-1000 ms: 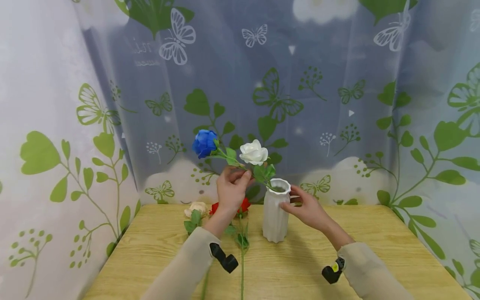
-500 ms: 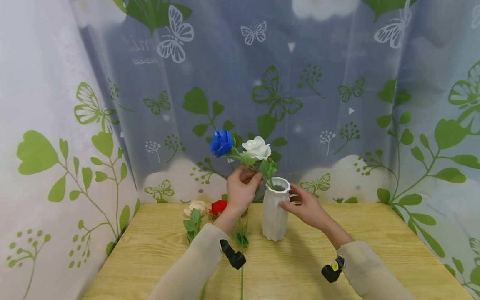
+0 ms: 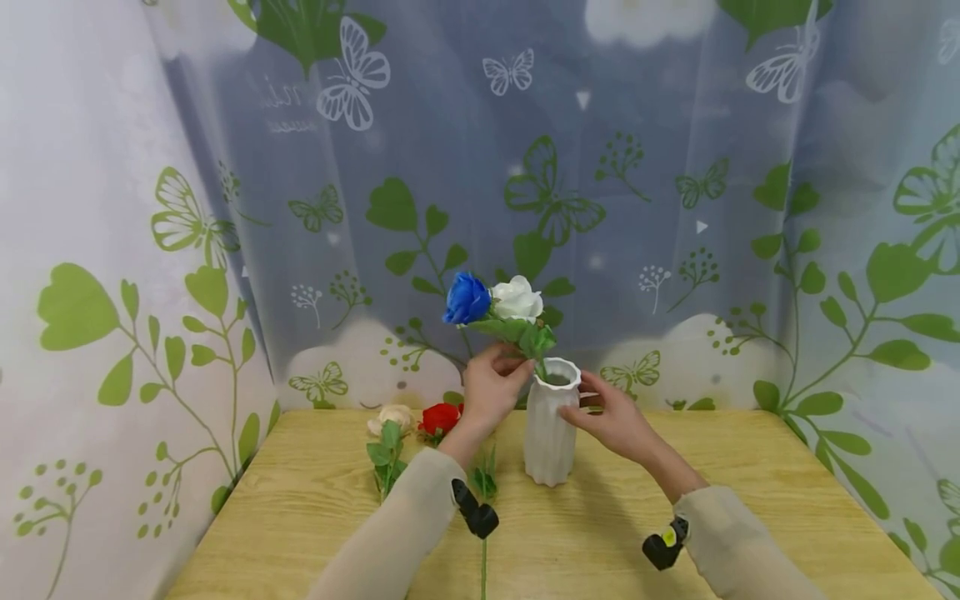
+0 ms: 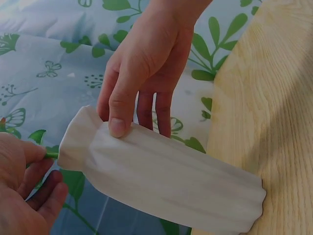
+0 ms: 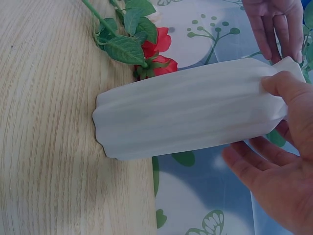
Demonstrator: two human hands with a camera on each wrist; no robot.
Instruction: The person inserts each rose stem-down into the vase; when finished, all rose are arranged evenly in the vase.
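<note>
A white fluted vase (image 3: 551, 437) stands upright on the table. My right hand (image 3: 618, 417) grips its upper part from the right, thumb in front and fingers behind. At the rim's left side my left hand (image 3: 493, 387) pinches the green stem (image 4: 51, 155) of a blue rose (image 3: 467, 298); in the left wrist view that stem enters the mouth of the vase. A white rose (image 3: 517, 297) leans left over the rim beside the blue one, green leaves (image 3: 534, 340) below it. Inside the vase, the stems are hidden.
Left of the vase, a cream rose (image 3: 393, 419) and a red rose (image 3: 439, 418) lie on the wooden table (image 3: 615, 542), stems toward the front. The right wrist view shows a second red bloom (image 5: 164, 66). A printed curtain (image 3: 637, 275) hangs behind the table.
My left hand has moved right and slightly down toward the vase mouth, bringing the blue rose from the far left to right beside the white one. The right hand and vase stay put.
</note>
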